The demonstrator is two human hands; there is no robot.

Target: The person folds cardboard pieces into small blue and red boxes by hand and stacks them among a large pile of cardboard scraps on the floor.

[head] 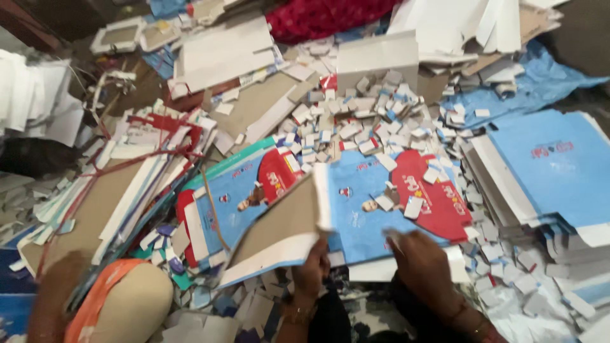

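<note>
Both forearms are cut off by the lower edge of the frame; the picture is motion-blurred, so fine detail is hard to make out. The fingertips of the right hand [420,259] are smeared, and whether they pinch anything cannot be told; the hand rests on the near edge of a flat blue and red printed sheet [375,203].

The small white cardboard scraps [362,121] are too many and too blurred to count. Two printed sheets lie open in the middle: the one under the right hand and another blue sheet [232,190] to its left. A stack of blue sheets [553,165] sits at the right, partly out of frame.

The left hand [311,270] is raised, fingers closed on the lower edge of a folded cardboard sheet [279,232], brown side up, tilted over the gap between the two open sheets. A knee in orange cloth [121,298] shows at lower left.
</note>
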